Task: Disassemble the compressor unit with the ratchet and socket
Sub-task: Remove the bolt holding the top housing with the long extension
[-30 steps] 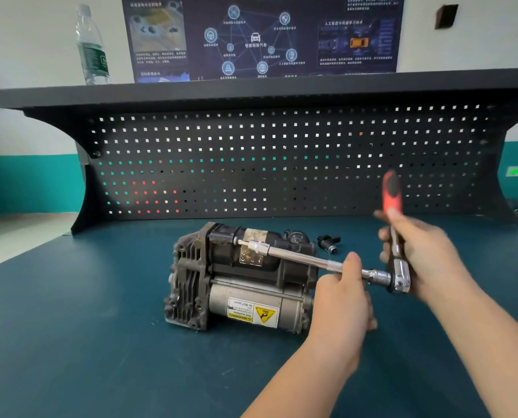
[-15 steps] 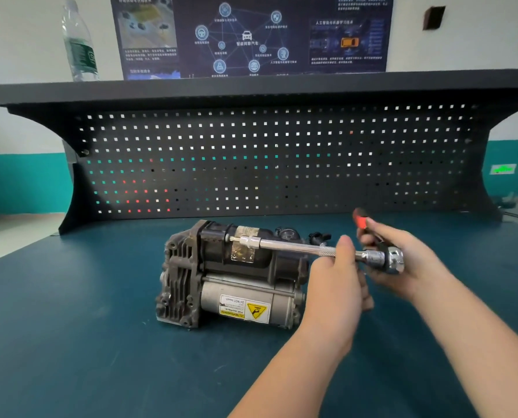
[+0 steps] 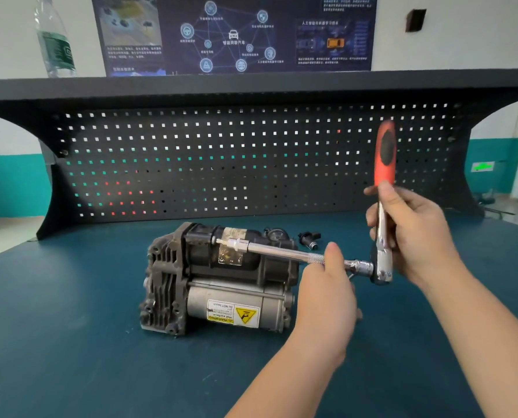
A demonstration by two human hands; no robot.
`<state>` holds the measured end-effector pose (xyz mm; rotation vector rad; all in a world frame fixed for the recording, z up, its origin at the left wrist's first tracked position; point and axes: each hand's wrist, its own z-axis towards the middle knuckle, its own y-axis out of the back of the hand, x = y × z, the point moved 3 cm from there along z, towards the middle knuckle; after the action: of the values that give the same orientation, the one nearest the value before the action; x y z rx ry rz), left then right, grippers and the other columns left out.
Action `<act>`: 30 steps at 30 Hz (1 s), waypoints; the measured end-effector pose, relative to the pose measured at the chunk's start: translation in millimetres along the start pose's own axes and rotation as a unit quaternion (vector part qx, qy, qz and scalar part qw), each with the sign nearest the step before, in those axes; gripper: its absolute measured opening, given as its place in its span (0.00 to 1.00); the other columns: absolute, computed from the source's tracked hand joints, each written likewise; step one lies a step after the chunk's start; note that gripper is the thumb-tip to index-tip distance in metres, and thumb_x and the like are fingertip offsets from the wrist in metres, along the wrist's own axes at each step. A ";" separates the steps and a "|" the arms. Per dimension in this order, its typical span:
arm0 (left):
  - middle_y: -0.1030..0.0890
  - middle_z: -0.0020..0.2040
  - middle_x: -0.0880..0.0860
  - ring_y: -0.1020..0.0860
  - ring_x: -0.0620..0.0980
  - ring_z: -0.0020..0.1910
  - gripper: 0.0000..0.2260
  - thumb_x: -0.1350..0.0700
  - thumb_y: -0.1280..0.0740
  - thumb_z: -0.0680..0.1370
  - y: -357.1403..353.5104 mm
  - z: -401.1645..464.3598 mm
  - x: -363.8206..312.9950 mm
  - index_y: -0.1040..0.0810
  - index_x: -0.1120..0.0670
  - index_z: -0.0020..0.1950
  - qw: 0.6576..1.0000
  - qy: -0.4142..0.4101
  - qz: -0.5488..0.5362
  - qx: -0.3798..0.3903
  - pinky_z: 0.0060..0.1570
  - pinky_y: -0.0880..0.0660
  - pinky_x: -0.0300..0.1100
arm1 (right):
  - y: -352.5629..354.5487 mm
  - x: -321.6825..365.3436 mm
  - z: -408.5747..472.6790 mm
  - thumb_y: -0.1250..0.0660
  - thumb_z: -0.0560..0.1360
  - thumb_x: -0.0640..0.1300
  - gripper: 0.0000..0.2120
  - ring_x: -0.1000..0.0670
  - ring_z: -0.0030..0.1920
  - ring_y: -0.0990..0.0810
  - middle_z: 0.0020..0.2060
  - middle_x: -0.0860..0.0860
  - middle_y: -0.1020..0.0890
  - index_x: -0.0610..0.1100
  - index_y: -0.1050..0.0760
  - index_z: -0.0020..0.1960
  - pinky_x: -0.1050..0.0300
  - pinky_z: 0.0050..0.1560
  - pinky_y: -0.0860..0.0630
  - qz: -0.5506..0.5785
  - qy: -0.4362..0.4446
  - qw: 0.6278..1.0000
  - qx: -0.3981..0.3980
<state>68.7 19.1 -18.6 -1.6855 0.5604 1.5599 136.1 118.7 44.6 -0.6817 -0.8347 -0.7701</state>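
I see the compressor unit (image 3: 218, 279) lying on its side near the middle of the teal bench (image 3: 55, 327), its finned end to the left and a yellow warning label facing me. The socket (image 3: 236, 244) sits on a fastener on the black upper housing, and a long chrome extension (image 3: 285, 253) runs from it to the right. My left hand (image 3: 327, 292) curls around that extension near its knurled end, thumb on top. My right hand (image 3: 417, 233) grips the ratchet (image 3: 384, 212) just above its head — the red handle stands nearly upright and looks blurred. A small black fitting (image 3: 309, 238) lies behind the unit, a water bottle (image 3: 55, 40) stands on the shelf (image 3: 251, 84)
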 end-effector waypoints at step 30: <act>0.36 0.21 0.45 0.38 0.41 0.16 0.19 0.41 0.42 0.79 2.8 -4.7 1.2 0.36 0.51 0.34 1.000 0.001 -0.010 0.001 0.22 0.40 0.37 | -12.0 -46.0 -12.6 0.36 0.79 0.48 0.12 0.57 0.19 0.33 0.26 0.52 0.26 0.43 0.25 0.40 0.66 0.22 0.36 0.176 -0.266 0.946 -0.053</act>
<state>69.7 14.0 -20.6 -1.6860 0.5456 1.5427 110.8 117.0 2.4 -1.1294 -1.1224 -0.3035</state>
